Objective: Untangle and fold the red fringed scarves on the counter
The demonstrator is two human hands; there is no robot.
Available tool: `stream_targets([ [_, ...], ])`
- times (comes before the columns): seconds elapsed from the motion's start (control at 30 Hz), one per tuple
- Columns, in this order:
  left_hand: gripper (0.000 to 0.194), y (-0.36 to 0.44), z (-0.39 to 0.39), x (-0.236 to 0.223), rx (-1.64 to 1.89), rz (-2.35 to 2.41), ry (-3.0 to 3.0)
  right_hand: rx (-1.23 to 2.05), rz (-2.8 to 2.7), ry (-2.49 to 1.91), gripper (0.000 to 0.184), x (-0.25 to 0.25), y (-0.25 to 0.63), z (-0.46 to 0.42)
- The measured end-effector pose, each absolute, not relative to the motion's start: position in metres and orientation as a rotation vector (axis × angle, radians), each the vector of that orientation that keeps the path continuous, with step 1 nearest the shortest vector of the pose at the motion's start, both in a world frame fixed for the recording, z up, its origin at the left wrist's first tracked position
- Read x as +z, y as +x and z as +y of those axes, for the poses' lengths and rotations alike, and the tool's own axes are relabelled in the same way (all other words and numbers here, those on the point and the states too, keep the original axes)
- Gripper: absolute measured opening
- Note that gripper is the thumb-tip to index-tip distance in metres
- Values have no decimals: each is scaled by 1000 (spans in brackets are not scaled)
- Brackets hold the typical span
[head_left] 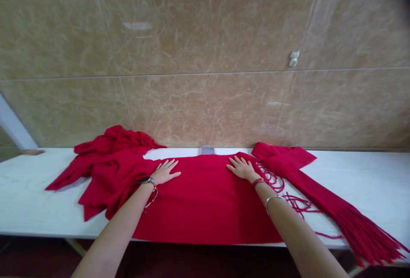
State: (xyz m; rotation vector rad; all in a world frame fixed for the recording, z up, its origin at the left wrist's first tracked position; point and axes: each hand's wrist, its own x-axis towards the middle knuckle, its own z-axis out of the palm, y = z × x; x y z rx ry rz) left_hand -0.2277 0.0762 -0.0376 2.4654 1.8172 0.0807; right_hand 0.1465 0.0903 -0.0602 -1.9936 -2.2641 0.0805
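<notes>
A red scarf (205, 201) lies spread across the middle of the white table, its left part bunched in folds and its right end carrying loose twisted fringe. My left hand (164, 173) rests flat on the cloth near the bunched part, fingers apart. Toward the fringed end, my right hand (242, 169) presses flat on the same scarf, fingers spread. Neither hand grips the fabric. A second red scarf (297, 175), folded into a narrow strip, lies to the right with its fringe hanging at the table's front edge.
Crumpled red cloth (115, 141) is heaped at the back left against the tiled wall (198, 98). A small flat box-like object (207, 150) sits at the table's back edge. The white table (25, 197) runs along the wall. A small white figure (294, 58) is fixed on the wall.
</notes>
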Motion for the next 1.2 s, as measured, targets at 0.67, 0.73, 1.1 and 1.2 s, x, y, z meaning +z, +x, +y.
stream_targets([
  [0.67,56,-224,86,-35,-29,1909,2611,-301,-2120,-1846,43,-55,145,90],
  [0.73,48,-219,84,-29,-36,1967,2672,-359,-2134,-1783,37,-49,145,84],
  [1.1,58,-156,16,-29,134,1942,2512,-20,-2406,-1609,54,-39,97,12],
  [1.2,54,-164,6,-40,96,1904,2543,-16,-2491,-1569,51,-50,96,-11],
])
